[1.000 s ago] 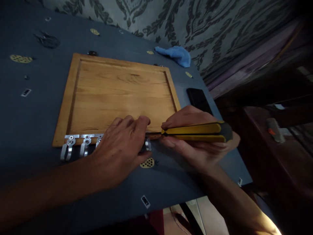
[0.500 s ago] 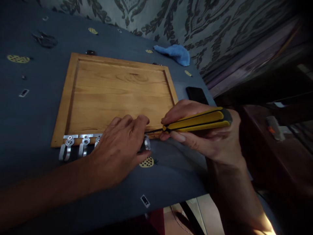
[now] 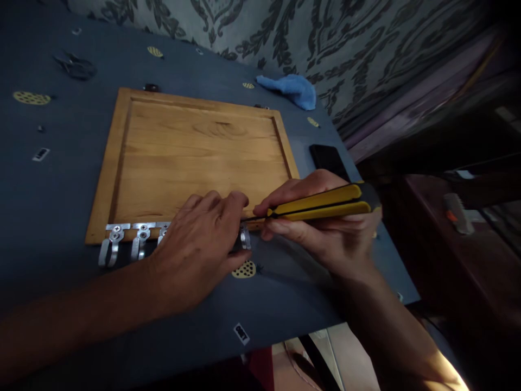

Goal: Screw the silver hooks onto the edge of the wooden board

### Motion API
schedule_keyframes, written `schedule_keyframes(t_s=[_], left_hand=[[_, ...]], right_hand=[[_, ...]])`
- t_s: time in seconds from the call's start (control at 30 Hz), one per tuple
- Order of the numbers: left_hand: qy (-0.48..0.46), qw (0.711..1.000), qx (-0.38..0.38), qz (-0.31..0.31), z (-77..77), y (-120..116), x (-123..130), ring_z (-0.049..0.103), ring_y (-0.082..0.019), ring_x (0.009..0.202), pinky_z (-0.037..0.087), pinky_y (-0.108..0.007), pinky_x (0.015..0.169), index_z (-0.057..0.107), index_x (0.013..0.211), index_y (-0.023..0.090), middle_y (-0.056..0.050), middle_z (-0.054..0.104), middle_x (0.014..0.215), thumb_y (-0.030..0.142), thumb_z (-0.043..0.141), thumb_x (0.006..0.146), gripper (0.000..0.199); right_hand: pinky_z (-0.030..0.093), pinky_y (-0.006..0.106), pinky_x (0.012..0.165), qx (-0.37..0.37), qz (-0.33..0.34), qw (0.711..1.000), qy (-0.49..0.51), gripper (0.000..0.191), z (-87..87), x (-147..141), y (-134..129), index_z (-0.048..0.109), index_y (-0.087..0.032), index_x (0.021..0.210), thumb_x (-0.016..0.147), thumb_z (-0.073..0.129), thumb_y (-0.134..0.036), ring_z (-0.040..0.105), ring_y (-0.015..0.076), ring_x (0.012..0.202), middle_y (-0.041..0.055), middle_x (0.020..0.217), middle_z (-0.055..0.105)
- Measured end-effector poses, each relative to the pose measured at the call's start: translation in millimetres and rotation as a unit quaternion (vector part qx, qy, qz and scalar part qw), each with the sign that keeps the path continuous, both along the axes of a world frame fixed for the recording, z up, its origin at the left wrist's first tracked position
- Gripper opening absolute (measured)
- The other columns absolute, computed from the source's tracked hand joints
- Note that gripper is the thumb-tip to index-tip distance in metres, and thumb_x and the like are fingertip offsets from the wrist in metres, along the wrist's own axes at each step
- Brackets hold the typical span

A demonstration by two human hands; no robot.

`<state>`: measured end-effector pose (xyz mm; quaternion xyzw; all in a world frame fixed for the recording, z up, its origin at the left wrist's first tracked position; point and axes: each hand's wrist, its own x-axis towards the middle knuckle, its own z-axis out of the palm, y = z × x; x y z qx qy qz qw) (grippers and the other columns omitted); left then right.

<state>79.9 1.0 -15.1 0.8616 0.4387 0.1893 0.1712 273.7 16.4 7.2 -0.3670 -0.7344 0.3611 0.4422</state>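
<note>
A framed wooden board (image 3: 203, 157) lies on the blue patterned cloth. Metal hooks (image 3: 143, 237) are fixed along its near edge, with screws showing in the left ones. My left hand (image 3: 199, 244) rests over the middle of this hook row and hides part of it, its fingertips on the board and its thumb beside the rightmost hook (image 3: 245, 238). My right hand (image 3: 321, 217) is wrapped round the yellow and black handle of a screwdriver (image 3: 321, 205). The screwdriver's shaft points left toward the hook row; its tip is hidden near my left index finger.
Beyond the board's right corner lies a blue cloth (image 3: 291, 90). A black phone-like object (image 3: 328, 160) is at the table's right side. Pliers or scissors (image 3: 75, 66) lie at the far left. Small dark pieces (image 3: 151, 87) sit by the board's far edge. A patterned wall stands behind.
My right hand and the screwdriver handle have shifted a little to the left, and the wrist has turned. My left hand and the board have stayed in place.
</note>
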Motion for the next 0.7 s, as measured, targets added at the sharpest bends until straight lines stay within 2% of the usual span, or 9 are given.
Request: schedule_keyframes(t_s=[0.13, 0.33, 0.47, 0.7], left_hand=[[-0.005, 1.000, 0.003, -0.006, 0.0, -0.5, -0.1, 0.062, -0.028, 0.096, 0.048, -0.041, 0.082, 0.047, 0.111, 0.020, -0.006, 0.068, 0.101, 0.024, 0.070, 0.081, 0.038], [-0.001, 1.000, 0.002, 0.000, 1.2, -0.5, 0.8, 0.062, -0.029, 0.098, 0.049, -0.043, 0.083, 0.048, 0.112, 0.019, -0.006, 0.068, 0.100, 0.023, 0.072, 0.080, 0.040], [0.000, 1.000, -0.003, -0.001, 1.5, 1.0, 1.6, 0.062, -0.030, 0.099, 0.050, -0.044, 0.083, 0.048, 0.114, 0.018, -0.007, 0.069, 0.100, 0.023, 0.072, 0.080, 0.042], [0.004, 1.000, -0.003, 0.005, 0.4, -0.5, 0.5, 0.062, -0.030, 0.101, 0.049, -0.044, 0.085, 0.047, 0.115, 0.020, -0.006, 0.068, 0.102, 0.024, 0.070, 0.081, 0.042]], right_hand=[[0.058, 0.028, 0.058, 0.024, -0.042, 0.999, -0.010, 0.016, -2.7, -3.7, -0.9, 0.071, -0.024, 0.084, 0.078, 0.084, -0.032, 0.070, 0.0140, 0.065, -0.0023, 0.079, 0.072], [0.055, 0.028, 0.061, 0.085, -0.083, 0.993, -0.025, 0.018, -6.4, -8.1, -3.7, 0.068, -0.022, 0.068, 0.081, 0.080, -0.024, 0.070, 0.0145, 0.070, -0.0028, 0.074, 0.068], [0.055, 0.029, 0.061, 0.098, -0.105, 0.989, -0.043, 0.015, -7.4, -8.6, -5.7, 0.069, -0.023, 0.071, 0.082, 0.079, -0.019, 0.070, 0.0147, 0.071, -0.0032, 0.075, 0.067], [0.055, 0.035, 0.060, 0.101, -0.132, 0.984, -0.066, 0.015, -9.4, -8.3, -8.0, 0.069, -0.025, 0.070, 0.080, 0.079, -0.022, 0.069, 0.0183, 0.068, -0.0015, 0.073, 0.065]])
